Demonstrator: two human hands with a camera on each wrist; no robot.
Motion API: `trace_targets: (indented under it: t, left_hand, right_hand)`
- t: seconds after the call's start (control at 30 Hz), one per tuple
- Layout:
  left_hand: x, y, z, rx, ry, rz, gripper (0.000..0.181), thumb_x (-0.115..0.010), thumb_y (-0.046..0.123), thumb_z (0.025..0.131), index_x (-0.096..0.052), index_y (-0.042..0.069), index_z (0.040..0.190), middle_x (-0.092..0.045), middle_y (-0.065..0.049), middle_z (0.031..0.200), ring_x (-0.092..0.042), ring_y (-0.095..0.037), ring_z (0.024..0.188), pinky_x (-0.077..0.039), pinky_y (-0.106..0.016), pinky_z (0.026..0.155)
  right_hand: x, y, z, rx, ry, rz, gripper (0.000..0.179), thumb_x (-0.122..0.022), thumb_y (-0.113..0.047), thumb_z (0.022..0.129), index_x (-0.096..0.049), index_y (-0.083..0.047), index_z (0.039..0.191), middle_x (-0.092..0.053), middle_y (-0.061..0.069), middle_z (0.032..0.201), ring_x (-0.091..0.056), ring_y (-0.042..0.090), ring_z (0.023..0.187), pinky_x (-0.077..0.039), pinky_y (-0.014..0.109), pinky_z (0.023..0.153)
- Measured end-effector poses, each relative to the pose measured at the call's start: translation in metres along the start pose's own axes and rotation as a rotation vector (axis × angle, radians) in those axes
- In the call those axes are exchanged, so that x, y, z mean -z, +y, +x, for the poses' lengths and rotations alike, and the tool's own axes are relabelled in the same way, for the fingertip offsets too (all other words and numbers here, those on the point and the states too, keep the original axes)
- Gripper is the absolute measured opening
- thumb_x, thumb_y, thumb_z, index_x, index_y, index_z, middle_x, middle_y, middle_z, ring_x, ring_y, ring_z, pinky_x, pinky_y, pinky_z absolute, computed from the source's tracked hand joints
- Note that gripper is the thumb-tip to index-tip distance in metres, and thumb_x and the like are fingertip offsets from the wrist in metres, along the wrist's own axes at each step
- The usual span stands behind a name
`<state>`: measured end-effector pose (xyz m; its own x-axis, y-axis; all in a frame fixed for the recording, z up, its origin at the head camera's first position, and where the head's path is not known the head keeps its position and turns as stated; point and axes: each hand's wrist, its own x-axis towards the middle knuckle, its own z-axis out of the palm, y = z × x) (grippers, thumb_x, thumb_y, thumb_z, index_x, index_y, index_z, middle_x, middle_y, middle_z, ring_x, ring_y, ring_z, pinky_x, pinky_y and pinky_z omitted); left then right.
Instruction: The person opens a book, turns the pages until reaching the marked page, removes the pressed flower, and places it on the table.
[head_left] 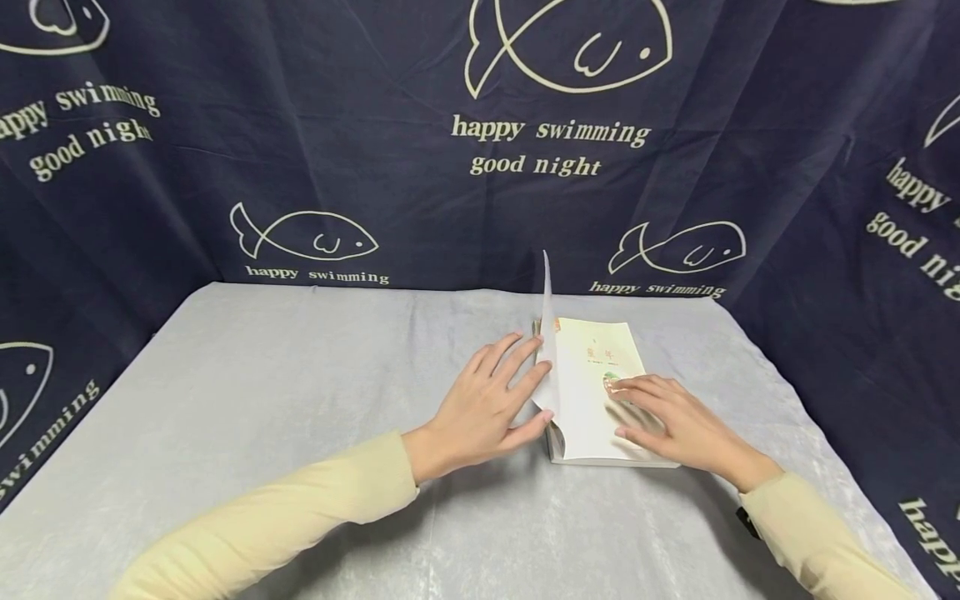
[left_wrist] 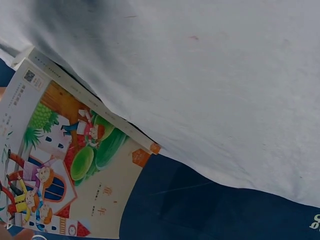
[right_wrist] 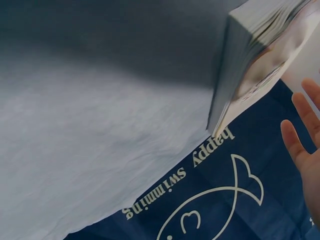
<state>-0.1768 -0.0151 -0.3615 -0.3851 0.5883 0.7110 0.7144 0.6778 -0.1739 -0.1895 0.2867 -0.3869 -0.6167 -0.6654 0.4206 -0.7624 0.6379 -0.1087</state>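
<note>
A paperback book (head_left: 581, 417) lies on the table with its front cover (head_left: 548, 312) raised almost upright. Under the cover shows a pale title page with red characters and a small green drawing. My left hand (head_left: 483, 408) is on the cover's outer side, fingers fairly straight with their tips against it. My right hand (head_left: 675, 421) is spread loosely over the right part of the page, its fingers casting shadows there. In the left wrist view, the cover's outer picture (left_wrist: 100, 175) shows children, a house and fruit. The right wrist view shows the thick page edges (right_wrist: 235, 70).
Light grey cloth covers the table (head_left: 337, 375). Behind and on both sides hangs a dark blue curtain (head_left: 420, 192) with white fish outlines and lettering. A black piece (head_left: 747, 522) shows at the right sleeve's cuff.
</note>
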Motion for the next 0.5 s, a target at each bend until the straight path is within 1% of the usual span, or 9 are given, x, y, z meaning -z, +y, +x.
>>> trace_targets:
  t: [0.17, 0.27, 0.5]
  left_hand:
    - [0.001, -0.005, -0.003, -0.025, 0.009, -0.008, 0.047, -0.042, 0.047, 0.088, -0.056, 0.012, 0.115, -0.047, -0.009, 0.133, -0.039, -0.029, 0.128, -0.036, -0.041, 0.099]
    - [0.002, -0.008, -0.005, -0.038, 0.019, -0.010, 0.045, -0.045, 0.048, 0.087, -0.057, 0.012, 0.112, -0.049, -0.009, 0.132, -0.038, -0.029, 0.129, -0.035, -0.042, 0.100]
    - [0.001, -0.014, -0.011, -0.065, 0.031, -0.011, 0.044, -0.046, 0.049, 0.086, -0.058, 0.013, 0.108, -0.054, -0.007, 0.125, -0.042, -0.028, 0.126, -0.034, -0.044, 0.102]
  right_hand:
    - [0.002, 0.002, -0.008, -0.026, -0.026, -0.005, 0.049, -0.077, -0.032, 0.068, -0.064, -0.008, 0.109, -0.062, 0.004, 0.112, -0.052, 0.022, 0.106, -0.032, 0.035, 0.090]
    - [0.003, 0.002, -0.012, -0.051, -0.046, -0.005, 0.052, -0.077, -0.036, 0.066, -0.064, -0.009, 0.109, -0.062, 0.005, 0.113, -0.052, 0.024, 0.107, -0.031, 0.034, 0.090]
    - [0.002, 0.002, -0.019, -0.090, -0.099, -0.025, 0.059, -0.077, -0.047, 0.062, -0.064, -0.013, 0.109, -0.060, 0.004, 0.117, -0.052, 0.023, 0.109, -0.033, 0.036, 0.089]
